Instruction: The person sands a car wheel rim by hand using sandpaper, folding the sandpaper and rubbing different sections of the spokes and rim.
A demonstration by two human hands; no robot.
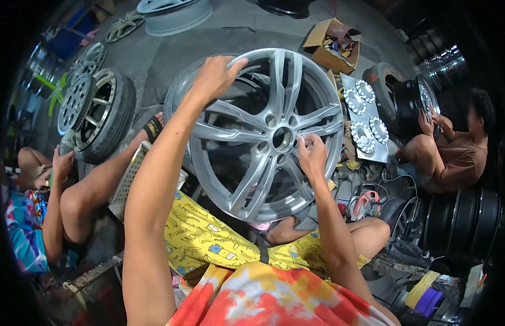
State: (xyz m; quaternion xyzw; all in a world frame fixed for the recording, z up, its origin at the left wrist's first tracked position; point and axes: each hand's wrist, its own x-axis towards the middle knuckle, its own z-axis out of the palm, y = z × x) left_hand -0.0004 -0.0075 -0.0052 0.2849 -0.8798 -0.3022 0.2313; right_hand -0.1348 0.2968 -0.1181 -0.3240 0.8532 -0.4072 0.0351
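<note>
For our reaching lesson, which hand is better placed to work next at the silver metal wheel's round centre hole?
Likely the right hand: it is beside that centre hole, while the left hand is at the wheel's edge.

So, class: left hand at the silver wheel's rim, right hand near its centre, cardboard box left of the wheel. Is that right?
No: the head view shows the cardboard box beyond the silver wheel, to its right. The left hand and right hand are correct.

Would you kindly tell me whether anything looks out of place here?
The cord looping untidily beside the red object, near the wearer's right knee, looks out of place amid the floor clutter. The wheel rim the left hand grips shows no obvious damage.
</note>
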